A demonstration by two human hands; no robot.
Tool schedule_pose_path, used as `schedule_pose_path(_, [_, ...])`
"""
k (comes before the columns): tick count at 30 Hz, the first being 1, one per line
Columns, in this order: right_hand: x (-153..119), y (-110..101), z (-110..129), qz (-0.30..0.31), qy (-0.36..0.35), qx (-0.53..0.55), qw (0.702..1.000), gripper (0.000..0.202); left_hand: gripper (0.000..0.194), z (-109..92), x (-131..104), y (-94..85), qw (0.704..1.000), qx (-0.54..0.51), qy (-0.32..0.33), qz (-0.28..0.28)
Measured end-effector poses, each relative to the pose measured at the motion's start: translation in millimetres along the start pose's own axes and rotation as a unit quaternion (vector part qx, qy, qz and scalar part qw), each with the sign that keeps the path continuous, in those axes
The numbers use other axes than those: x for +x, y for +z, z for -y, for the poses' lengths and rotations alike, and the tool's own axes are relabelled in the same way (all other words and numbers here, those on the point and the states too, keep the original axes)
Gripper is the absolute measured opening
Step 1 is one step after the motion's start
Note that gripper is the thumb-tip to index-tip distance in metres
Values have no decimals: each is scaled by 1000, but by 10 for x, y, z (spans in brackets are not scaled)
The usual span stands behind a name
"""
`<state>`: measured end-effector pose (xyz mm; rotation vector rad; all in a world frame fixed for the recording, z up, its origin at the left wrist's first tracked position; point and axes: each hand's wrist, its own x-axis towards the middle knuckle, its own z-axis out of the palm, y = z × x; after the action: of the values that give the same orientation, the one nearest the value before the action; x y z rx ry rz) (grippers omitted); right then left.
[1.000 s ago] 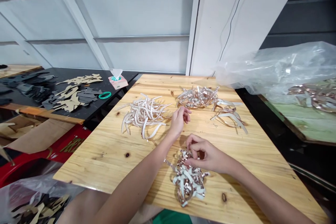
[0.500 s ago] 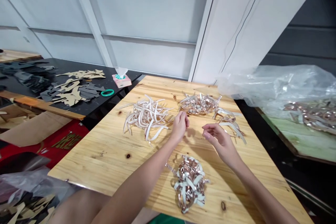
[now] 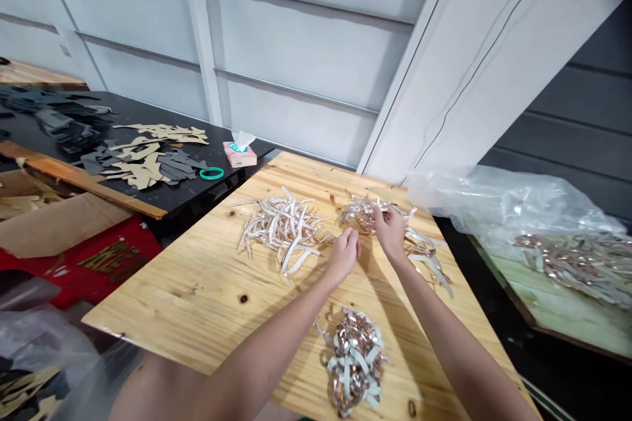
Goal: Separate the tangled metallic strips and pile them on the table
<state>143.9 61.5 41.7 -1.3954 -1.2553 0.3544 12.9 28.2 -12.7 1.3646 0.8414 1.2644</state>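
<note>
My left hand (image 3: pixel 345 253) is closed above the wooden table, between two piles; whatever it holds, if anything, is hidden by the fingers. My right hand (image 3: pixel 391 230) reaches to the far pile of shiny rose-gold strips (image 3: pixel 360 216), its fingers pinched at the pile's upper edge. A strip seems to be between those fingertips, though the hand partly covers it. Left of my left hand lies a loose pile of thin whitish strips (image 3: pixel 284 227). Nearer to me is a tangled heap of shiny copper and white strips (image 3: pixel 356 358). Several loose strips (image 3: pixel 429 260) lie right of my right hand.
The wooden table (image 3: pixel 197 306) spans the middle. On a black table (image 3: pixel 187 207) at left are beige and grey cut pieces (image 3: pixel 148 164), a green tape ring (image 3: pixel 211 173) and a tissue box (image 3: pixel 240 152). Clear plastic (image 3: pixel 494 200) covers more strips on a board (image 3: pixel 543 302) at right.
My right hand has moved forward and left from above the table to the far pile, its fingers closing there. My left hand stays closed in nearly the same place. The view has tilted slightly.
</note>
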Motion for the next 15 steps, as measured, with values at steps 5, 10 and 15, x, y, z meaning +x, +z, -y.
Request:
schedule_pose_path(5, [218,-206,56,-141,33,118,982,36,32,22,9,-5,999,32,9,9])
schedule_pose_path(10, [404,-329,120,-203,87,217,951,27,21,-19,-12,-4,997,68,21,23])
schedule_pose_path(15, [448,-466,201,-222,106,241,939,22,15,-3,-3,3,996,80,19,16])
